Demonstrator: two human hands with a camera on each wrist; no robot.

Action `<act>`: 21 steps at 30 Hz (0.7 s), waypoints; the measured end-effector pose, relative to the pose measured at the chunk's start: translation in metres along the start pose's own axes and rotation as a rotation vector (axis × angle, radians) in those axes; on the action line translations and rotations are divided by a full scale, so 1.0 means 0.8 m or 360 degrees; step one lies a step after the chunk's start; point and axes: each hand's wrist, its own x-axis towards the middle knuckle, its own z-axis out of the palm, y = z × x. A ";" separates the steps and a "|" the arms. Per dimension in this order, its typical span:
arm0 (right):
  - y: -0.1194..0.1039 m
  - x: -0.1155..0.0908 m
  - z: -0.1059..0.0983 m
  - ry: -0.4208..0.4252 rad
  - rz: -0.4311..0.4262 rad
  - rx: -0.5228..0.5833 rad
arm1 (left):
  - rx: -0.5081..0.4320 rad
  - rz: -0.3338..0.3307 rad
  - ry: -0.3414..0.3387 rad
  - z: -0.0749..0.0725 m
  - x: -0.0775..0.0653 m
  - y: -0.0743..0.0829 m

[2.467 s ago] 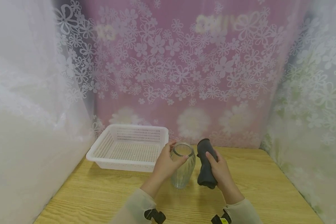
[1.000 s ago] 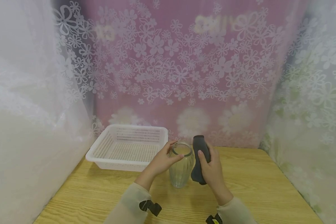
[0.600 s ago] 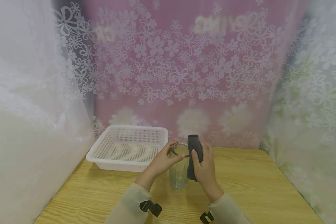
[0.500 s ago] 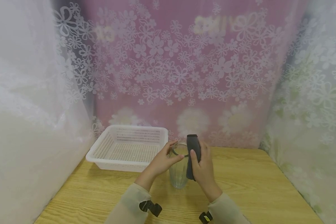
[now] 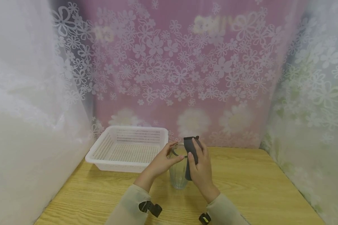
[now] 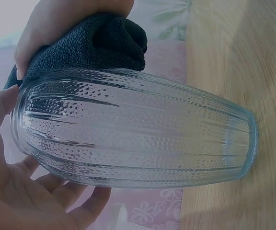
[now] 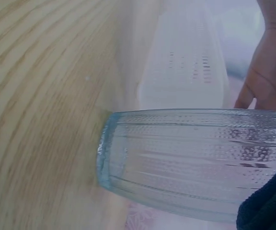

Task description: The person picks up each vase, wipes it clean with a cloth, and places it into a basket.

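Observation:
A clear ribbed glass vase stands upright on the table. My left hand grips it near the mouth, the thumb at the rim and the fingers round the far side. In the left wrist view the vase shows a dimpled surface and a narrower base. My right hand holds a folded dark grey towel against the vase's right side, close to the rim. The terry weave of the towel shows in the left wrist view. The towel covers part of the vase's right side.
A white perforated plastic basket sits at the back left of the wooden table, close to the left hand. A pink flowered curtain hangs behind the table, with pale sheets along both sides.
My right hand has carried the towel leftward from beside the vase until it lies against the vase's side, its fingers now higher on the towel. The left hand keeps its grip near the rim.

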 end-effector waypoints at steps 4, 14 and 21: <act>0.004 -0.002 0.004 0.0069 -0.0030 0.0001 | 0.0002 0.0004 0.0004 0.000 0.000 -0.001; 0.005 -0.010 0.009 0.0101 0.0128 0.0120 | 0.0015 0.0000 0.0008 0.000 0.000 -0.001; 0.010 -0.013 0.012 0.0140 0.0137 0.0156 | 0.0052 -0.0019 0.0021 0.001 -0.003 0.004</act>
